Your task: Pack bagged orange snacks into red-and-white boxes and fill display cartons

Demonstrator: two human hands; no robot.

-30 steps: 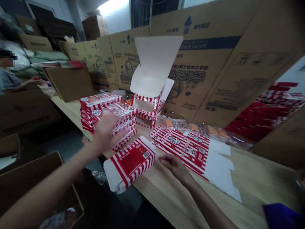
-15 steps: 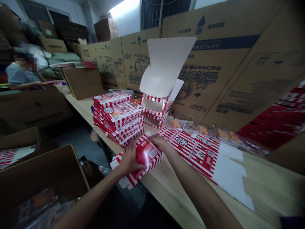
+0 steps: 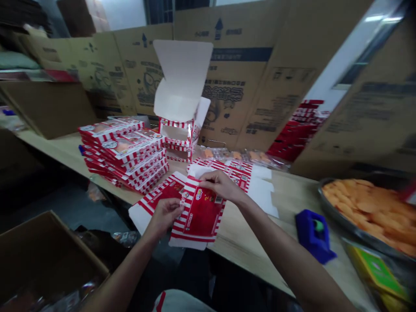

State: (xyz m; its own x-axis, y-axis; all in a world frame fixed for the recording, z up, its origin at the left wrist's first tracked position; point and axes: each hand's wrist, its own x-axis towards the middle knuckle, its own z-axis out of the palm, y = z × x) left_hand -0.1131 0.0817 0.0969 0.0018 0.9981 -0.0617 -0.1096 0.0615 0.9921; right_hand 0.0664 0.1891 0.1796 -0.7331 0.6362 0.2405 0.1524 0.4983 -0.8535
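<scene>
Both hands have shifted: half a second ago they lay over a carton beside the stack, and now they have a striped carton [image 3: 201,216] up between them at the front edge of the table [image 3: 287,199]. From where I stand, its long axis runs away from the person's body, the far end tipped slightly right; one white flap sticks out there, and white flaps point back toward the lap. Its red panel faces up, barcode at the far right.

Left hand [image 3: 164,214] has a narrow pinch on the carton's left edge. Right hand [image 3: 222,185] grips the far end, thumb over the panel; its other fingers are partly hidden.

Just behind and to the left lies a second carton [image 3: 159,197], slanting, its white end toward the near left. Beyond it stands the stack of filled boxes [image 3: 126,151].
</scene>
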